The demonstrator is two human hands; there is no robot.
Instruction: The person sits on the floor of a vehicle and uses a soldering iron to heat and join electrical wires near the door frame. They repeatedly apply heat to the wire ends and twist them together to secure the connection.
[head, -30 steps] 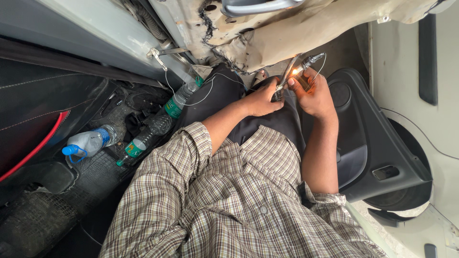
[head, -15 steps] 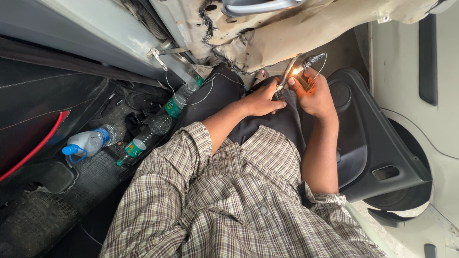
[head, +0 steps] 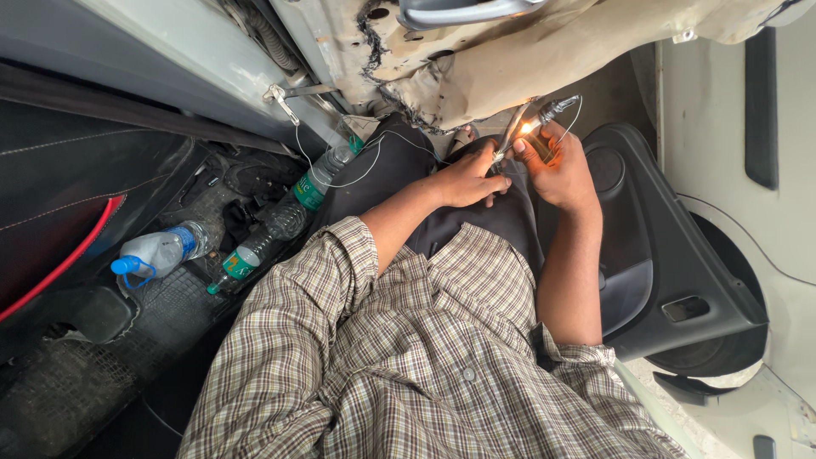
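A small flame (head: 526, 128) burns between our two hands, above our lap, at the end of a thin white wire (head: 365, 166). Our left hand (head: 470, 177) is pinched shut on that wire just beside the flame, thumb and forefinger tight together. Our right hand (head: 563, 168) is wrapped around a small lighter (head: 539, 144) – most of its body is hidden in the fist, so we cannot tell its colour for sure. A slim metal tool with a dark tip (head: 544, 112) pokes up above the right hand; which fingers hold it we cannot tell.

The wire loops leftward from the left hand to a small metal clip (head: 280, 99) on the grey car body panel (head: 178, 59).

Below the hands – dark trousers (head: 476, 225), then the brown-and-cream checked shirt (head: 408, 365) with sleeves rolled up.

Outward, left: two clear plastic bottles with green labels (head: 285, 217) lie end to end in the footwell, and a clear bottle with a blue cap (head: 153, 255) lies well apart from them on the black rubber floor mat (head: 102, 357). A black seat with red piping (head: 59, 229) sits at far left.

Right: a black plastic door trim panel (head: 680, 272) lies just beside our right arm. Above, torn beige lining (head: 544, 51) (ragged at its edge) hangs under a grey handle (head: 459, 12).
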